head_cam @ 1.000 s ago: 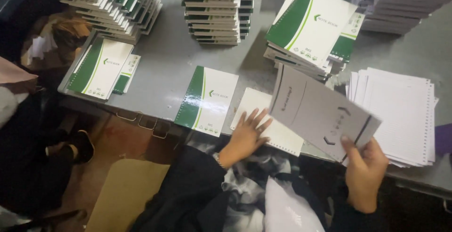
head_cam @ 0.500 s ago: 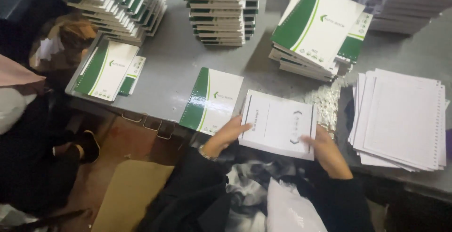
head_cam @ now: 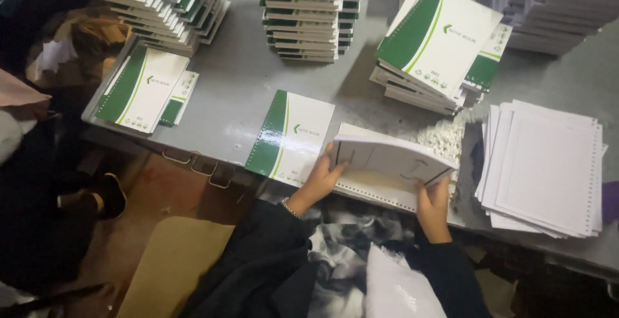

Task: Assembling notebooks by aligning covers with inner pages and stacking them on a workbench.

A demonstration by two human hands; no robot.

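Both hands grip a thick block of punched white paper sheets (head_cam: 393,160) at the grey table's (head_cam: 245,79) near edge: left hand (head_cam: 320,179) fingers clasp its left end, right hand (head_cam: 432,195) fingers pinch its right corner. A glossy green-and-white notebook cover (head_cam: 290,136) lies flat just left of the left fingers.

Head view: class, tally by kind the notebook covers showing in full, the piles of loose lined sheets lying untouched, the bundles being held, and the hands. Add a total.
Green-and-white covers: 3
Loose lined-sheet pile: 1
White bundle, held: 1
Hands, left hand and right hand: 2
Total: 7
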